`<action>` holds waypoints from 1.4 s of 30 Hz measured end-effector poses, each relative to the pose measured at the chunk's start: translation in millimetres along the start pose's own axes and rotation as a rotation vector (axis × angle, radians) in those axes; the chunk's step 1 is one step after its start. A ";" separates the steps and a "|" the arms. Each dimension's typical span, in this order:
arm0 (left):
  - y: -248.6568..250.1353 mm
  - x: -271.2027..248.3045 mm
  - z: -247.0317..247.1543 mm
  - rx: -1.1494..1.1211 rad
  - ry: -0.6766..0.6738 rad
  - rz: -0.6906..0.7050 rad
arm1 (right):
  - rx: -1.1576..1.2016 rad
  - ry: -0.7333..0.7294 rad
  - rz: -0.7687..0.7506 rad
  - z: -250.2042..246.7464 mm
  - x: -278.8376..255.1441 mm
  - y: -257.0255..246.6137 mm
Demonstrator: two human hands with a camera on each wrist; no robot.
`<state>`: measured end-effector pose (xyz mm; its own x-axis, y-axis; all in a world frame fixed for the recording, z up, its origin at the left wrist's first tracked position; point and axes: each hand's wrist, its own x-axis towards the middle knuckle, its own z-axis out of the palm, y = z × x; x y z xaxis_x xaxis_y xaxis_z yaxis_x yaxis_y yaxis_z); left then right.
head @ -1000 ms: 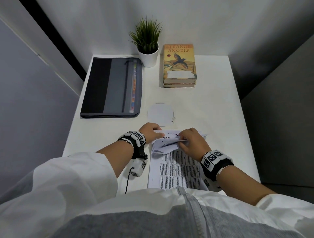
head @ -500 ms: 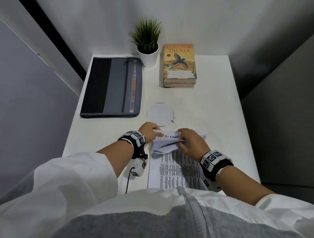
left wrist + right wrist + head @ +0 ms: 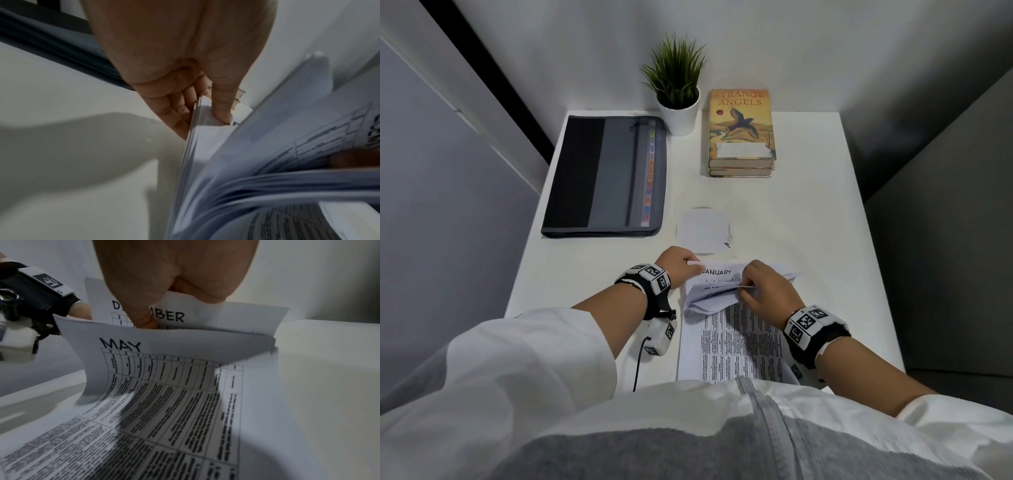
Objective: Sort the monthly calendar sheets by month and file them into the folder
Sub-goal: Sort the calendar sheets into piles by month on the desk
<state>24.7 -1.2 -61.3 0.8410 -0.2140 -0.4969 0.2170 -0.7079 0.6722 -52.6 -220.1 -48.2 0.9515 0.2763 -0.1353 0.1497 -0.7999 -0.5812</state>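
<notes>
Fingers of right hand curl round flipped-up top edges of calendar sheets, thumb tucked behind MAY page. Left hand pinches stack's top-left corner, thumb over, fingers under. Exposed heading now JANUARY; half second ago it read AUGUST, so one more sheet leafed. Stack at 6 o'clock on surface. Folder at 10 o'clock, closed. Judgement: still sorting; filing not begun.

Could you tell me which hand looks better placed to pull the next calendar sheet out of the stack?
Probably the right hand: its fingers are already tucked between the fanned calendar sheets, thumb behind the May page. The left hand pinches the stack's far left corner, steadying it.
</notes>
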 end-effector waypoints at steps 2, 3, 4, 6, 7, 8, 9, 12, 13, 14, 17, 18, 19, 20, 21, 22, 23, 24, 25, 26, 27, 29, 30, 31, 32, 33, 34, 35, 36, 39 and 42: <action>1.0 0.7 2.4 0.004 0.003 0.001 | 0.004 0.025 -0.043 -0.6 -0.8 -1.3; 0.8 0.8 3.8 -0.003 0.003 0.000 | 0.003 0.034 -0.052 -0.6 -1.3 -1.5; 0.9 0.4 4.9 -0.013 0.001 -0.001 | -0.002 0.035 -0.053 -0.6 -1.3 -1.6; 0.9 0.1 6.0 -0.031 -0.011 -0.003 | -0.010 0.019 -0.033 -0.6 -1.1 -1.0; 0.8 0.1 6.1 -0.040 -0.019 -0.008 | -0.007 0.007 -0.013 -0.8 -1.0 -0.9; 0.9 0.0 5.6 -0.053 -0.027 -0.021 | -0.003 -0.002 0.008 -1.5 -0.7 -1.0; 0.9 -0.3 4.8 -0.073 -0.030 -0.039 | -0.003 -0.005 0.022 -1.8 -0.7 -1.2; 0.6 -1.0 1.3 -0.127 -0.027 -0.091 | -0.029 -0.007 0.042 -1.7 -1.7 -1.4; 0.3 -1.5 0.3 -0.127 -0.028 -0.094 | -0.033 -0.008 0.046 -1.6 -2.3 -1.4; 0.1 -2.2 -0.6 -0.118 -0.029 -0.090 | -0.030 -0.009 0.049 -1.5 -2.8 -1.2; -0.6 -4.0 -2.4 -0.048 -0.028 -0.045 | -0.014 -0.011 0.047 -2.8 -3.4 -1.3; -0.3 -4.1 -2.0 -0.024 -0.027 -0.028 | -0.016 -0.009 0.038 -3.4 -3.1 -1.5; 0.2 -4.0 -1.4 -0.007 -0.026 -0.014 | -0.022 -0.006 0.026 -3.4 -2.6 -1.9; 0.7 -3.8 -0.5 0.004 -0.024 -0.004 | -0.027 -0.004 0.017 -3.7 -1.9 -2.2; 1.0 -3.5 0.5 0.007 -0.021 0.000 | -0.031 -0.005 0.012 -3.9 -1.3 -2.6; 1.1 -3.1 1.7 0.002 -0.018 -0.001 | -0.033 -0.008 0.011 -3.9 -0.4 -2.7; 0.9 -2.5 2.8 -0.003 -0.016 -0.003 | -0.032 -0.011 0.012 -3.8 0.6 -2.5; 0.6 -2.1 4.0 -0.007 -0.014 -0.003 | -0.030 -0.015 0.014 -3.7 1.5 -2.1; 0.7 -2.0 5.2 -0.010 -0.013 -0.004 | -0.028 -0.017 0.015 -3.5 2.6 -1.6; 1.0 -1.8 6.1 -0.015 -0.013 -0.004 | -0.029 -0.021 0.016 -3.1 3.5 -0.9; 1.1 -1.7 6.8 -0.019 -0.020 -0.003 | -0.033 -0.027 0.020 -2.3 3.8 -0.3; 0.3 -1.2 7.3 -0.034 -0.035 -0.005 | -0.027 -0.032 0.049 -0.5 3.4 0.3; -0.3 -1.2 7.1 -0.054 -0.038 -0.019 | -0.013 -0.032 0.066 -0.3 2.7 0.1; -1.0 -1.1 6.6 -0.087 -0.037 -0.043 | -0.002 -0.031 0.079 -0.5 2.2 0.0; -2.0 -0.6 6.0 -0.127 -0.033 -0.070 | -0.002 -0.031 0.089 -1.4 1.8 -0.4; -3.2 -0.3 4.9 -0.163 -0.028 -0.093 | -0.014 -0.034 0.094 -2.7 1.6 -1.1; -4.2 0.1 3.8 -0.186 -0.021 -0.110 | -0.034 -0.037 0.092 -3.6 1.3 -1.4; -4.7 0.0 2.7 -0.188 -0.015 -0.115 | -0.060 -0.038 0.083 -3.6 1.3 -1.1; -4.9 -0.5 1.5 -0.171 -0.012 -0.105 | -0.084 -0.036 0.071 -3.3 1.3 -0.8; -2.3 -1.7 -0.8 -0.090 -0.005 -0.044 | -0.090 -0.020 0.062 -2.5 0.9 -1.1; 0.8 -1.7 0.1 -0.030 -0.016 -0.030 | -0.045 -0.028 0.041 -3.7 1.1 -2.6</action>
<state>23.4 -1.5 -60.0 0.8257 -0.2039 -0.5260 0.2571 -0.6940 0.6725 -50.9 -219.7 -43.9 0.9494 0.2568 -0.1809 0.1231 -0.8339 -0.5380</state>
